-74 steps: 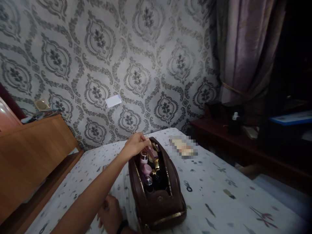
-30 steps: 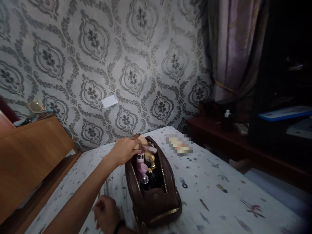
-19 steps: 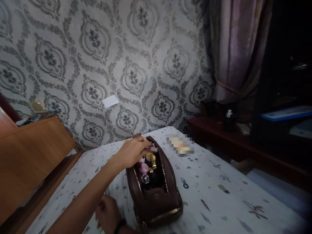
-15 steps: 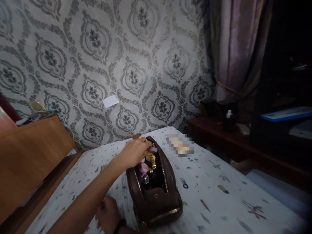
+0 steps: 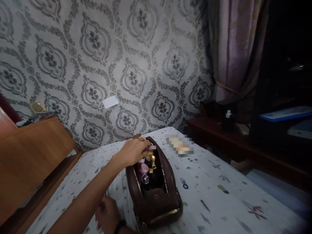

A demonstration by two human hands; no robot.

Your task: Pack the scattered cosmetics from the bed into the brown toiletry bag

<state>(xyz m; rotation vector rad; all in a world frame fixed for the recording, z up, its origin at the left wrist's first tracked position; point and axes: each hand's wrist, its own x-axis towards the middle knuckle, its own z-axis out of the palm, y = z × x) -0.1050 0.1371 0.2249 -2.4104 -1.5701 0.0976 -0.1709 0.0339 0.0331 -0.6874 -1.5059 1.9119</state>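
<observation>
A brown zippered bag [image 5: 156,208] lies on the patterned bedsheet with its top unzipped. My left hand [image 5: 136,149] reaches over its far left rim, fingers bent down inside and closed at a small pale pink item [image 5: 152,147]. The fingertips are partly hidden. Below them in the bag are a gold-coloured piece [image 5: 152,160], a pink round cap [image 5: 143,168] and a bottle with a clear faceted stopper [image 5: 145,178]. My right hand [image 5: 108,213], with a black band at the wrist, rests on the sheet left of the bag, fingers loosely curled, nothing visible in them.
A pixelated flat item [image 5: 179,145] lies on the sheet right of the bag. At left stands a wooden headboard-like panel [image 5: 34,156]. A dark red shelf [image 5: 207,126] holding a dark pump bottle [image 5: 228,122] runs along the right. Patterned wallpaper covers the back wall.
My left hand has shifted slightly up and away, at the far end of the bag, and the pale pink item sits a touch higher. My right hand and the bag have hardly moved.
</observation>
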